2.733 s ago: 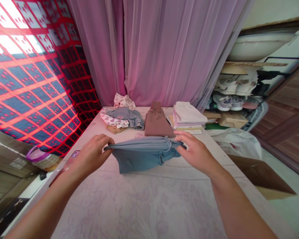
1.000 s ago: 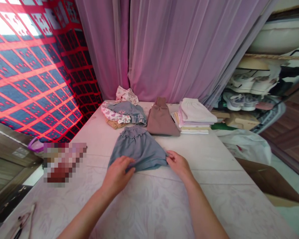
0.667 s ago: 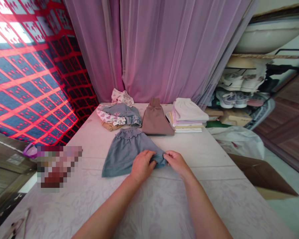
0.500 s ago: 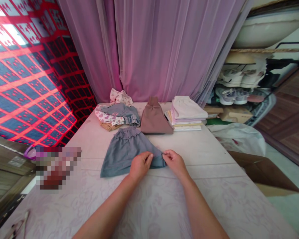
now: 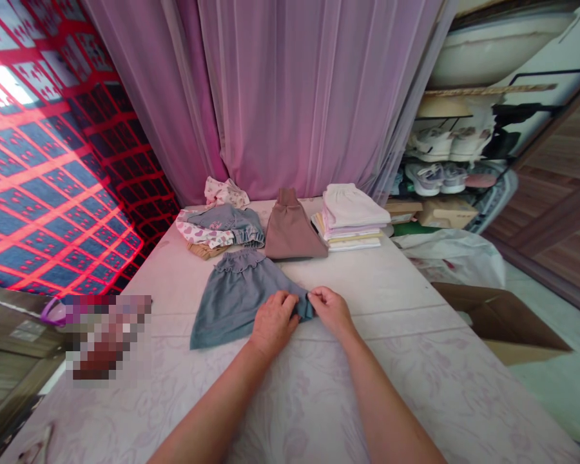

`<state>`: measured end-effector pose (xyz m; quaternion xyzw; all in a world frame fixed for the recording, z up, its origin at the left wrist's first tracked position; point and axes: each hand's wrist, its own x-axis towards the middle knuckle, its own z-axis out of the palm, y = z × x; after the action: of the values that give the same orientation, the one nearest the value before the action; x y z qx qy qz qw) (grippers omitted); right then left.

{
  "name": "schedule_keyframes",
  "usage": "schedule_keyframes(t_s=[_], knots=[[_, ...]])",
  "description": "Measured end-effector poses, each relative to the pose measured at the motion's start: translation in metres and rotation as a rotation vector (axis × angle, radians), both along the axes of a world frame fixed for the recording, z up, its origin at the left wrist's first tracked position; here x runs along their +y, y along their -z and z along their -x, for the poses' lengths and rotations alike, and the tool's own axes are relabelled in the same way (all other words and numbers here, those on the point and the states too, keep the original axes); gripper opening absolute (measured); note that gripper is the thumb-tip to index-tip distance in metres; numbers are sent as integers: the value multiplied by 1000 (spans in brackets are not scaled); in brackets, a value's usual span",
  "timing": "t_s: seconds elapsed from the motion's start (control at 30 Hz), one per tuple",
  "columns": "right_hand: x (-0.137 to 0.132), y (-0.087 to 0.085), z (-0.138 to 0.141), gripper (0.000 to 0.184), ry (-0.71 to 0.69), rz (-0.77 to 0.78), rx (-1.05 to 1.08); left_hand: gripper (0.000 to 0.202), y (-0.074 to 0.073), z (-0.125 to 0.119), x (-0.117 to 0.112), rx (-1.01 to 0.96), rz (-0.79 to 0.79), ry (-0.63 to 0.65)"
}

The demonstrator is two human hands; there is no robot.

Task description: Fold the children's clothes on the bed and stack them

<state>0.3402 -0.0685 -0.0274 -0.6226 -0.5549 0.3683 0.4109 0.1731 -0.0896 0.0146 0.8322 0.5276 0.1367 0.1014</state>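
A blue-grey denim skirt (image 5: 236, 306) with a ruffled waistband lies flat on the pale floral bed surface (image 5: 396, 393), its hem turned toward me. My right hand (image 5: 329, 311) pinches the skirt's right edge between its fingers. Right beside it, my left hand (image 5: 273, 324) presses on the lower part of the skirt, with its fingers curled over a fold. Beyond the waistband sit a mauve-brown folded garment (image 5: 292, 232), a pile of denim and heart-print clothes (image 5: 217, 229), and a stack of pale folded clothes (image 5: 350, 219).
Sheer mauve curtains (image 5: 290, 96) hang behind the far edge. To the right are a shoe rack with sneakers (image 5: 439, 174), a white plastic bag (image 5: 454, 258) and an open cardboard box (image 5: 497, 316). A pixelated object (image 5: 109, 335) lies at the left edge.
The skirt, held up by its waistband in the oldest frame, now lies flat. My hands have come together at its lower right edge, and the view has drifted slightly.
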Motion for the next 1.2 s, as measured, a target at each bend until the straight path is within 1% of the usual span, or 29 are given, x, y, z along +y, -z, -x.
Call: schedule_keyframes(t_s=[0.07,0.23,0.3,0.4,0.47,0.6,0.7,0.8,0.87,0.97,1.03,1.13,1.2], knots=[[0,0,0,29,-3,-2,12,21,-2,1,1,-11,24,-16],[-4,-3,3,24,-29,-72,32,27,-7,8,5,-139,7,-128],[-7,-5,6,24,-54,-114,-2,28,-9,11,7,-143,-6,-160],[-9,-8,12,24,-74,-202,-109,29,-11,15,9,-125,-7,-199],[-11,-11,16,24,-95,-259,-209,29,-13,18,10,-121,-36,-193],[-15,-17,21,27,-146,-315,-390,29,-16,24,10,-182,-184,-97],[-17,-20,24,28,-172,-355,-500,31,-17,28,11,-222,-216,-76],[-17,-19,26,29,-203,-377,-593,31,-16,30,12,-247,-189,-94],[-17,-18,27,30,-219,-389,-630,29,-16,30,12,-261,-154,-140],[-17,-17,28,31,-239,-395,-672,26,-16,29,11,-227,-40,-229],[-18,-18,29,30,-256,-390,-701,25,-17,29,10,-179,20,-262],[-20,-22,31,28,-279,-380,-724,25,-18,29,10,-156,42,-279],[-21,-25,33,25,-286,-367,-731,26,-17,30,9,-196,76,-268]])
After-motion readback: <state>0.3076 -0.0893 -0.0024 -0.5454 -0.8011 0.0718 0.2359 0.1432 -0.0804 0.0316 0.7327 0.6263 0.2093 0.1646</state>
